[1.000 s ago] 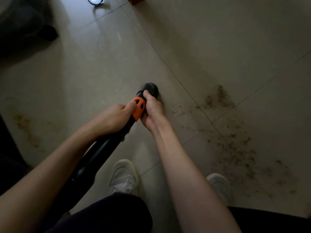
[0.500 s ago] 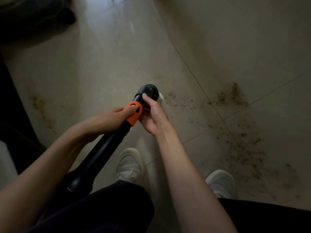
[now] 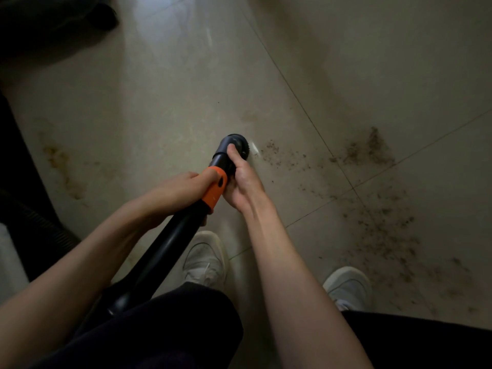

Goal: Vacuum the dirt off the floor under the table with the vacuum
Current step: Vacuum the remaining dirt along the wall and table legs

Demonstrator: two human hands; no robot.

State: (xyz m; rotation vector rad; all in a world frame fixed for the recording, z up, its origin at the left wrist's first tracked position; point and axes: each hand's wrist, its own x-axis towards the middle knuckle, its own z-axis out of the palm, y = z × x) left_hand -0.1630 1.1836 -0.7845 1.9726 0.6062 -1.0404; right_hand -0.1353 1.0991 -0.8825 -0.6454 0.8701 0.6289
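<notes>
On the dim floor (image 3: pixel 165 107), both hands' fingers (image 3: pixel 231 153) hide behind the vacuum (image 3: pixel 170 235).

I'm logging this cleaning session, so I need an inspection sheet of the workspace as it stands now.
Surface: pale tiled floor, dim light, brownish stain at the left.
Job's things: black vacuum wand with orange collar; round brush nozzle just left of the dirt, which is scattered rightward.
Clutter: nothing seen.
Grippers: left hand grips the wand at the collar; right hand grips the nozzle end.
Cables: nothing seen.
Surroundings: two white shoes, dark trouser legs, dark shapes at the left edge, too dim to identify.
</notes>
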